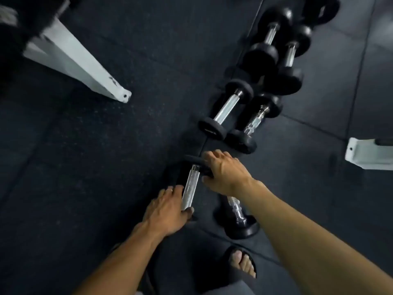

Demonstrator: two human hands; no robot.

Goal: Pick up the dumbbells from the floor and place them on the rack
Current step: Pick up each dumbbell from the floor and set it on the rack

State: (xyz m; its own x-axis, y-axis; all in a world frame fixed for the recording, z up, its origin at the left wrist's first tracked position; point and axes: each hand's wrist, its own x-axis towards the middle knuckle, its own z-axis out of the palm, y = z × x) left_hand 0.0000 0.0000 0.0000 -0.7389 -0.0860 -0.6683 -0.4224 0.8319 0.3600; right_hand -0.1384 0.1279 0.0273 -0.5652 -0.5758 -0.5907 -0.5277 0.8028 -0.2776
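Note:
A small dumbbell with a chrome handle and black heads lies on the dark rubber floor just in front of me. My left hand grips its near head, which is mostly hidden under the palm. My right hand curls over its far head, with the thumb on the near side. A second dumbbell lies partly under my right forearm. Several more dumbbells lie in a row beyond, stretching to the upper right.
A white rack leg slants across the upper left, ending in a bolted foot. Another white frame foot is at the right edge. My sandalled foot stands below the dumbbells. Floor tile seams run diagonally.

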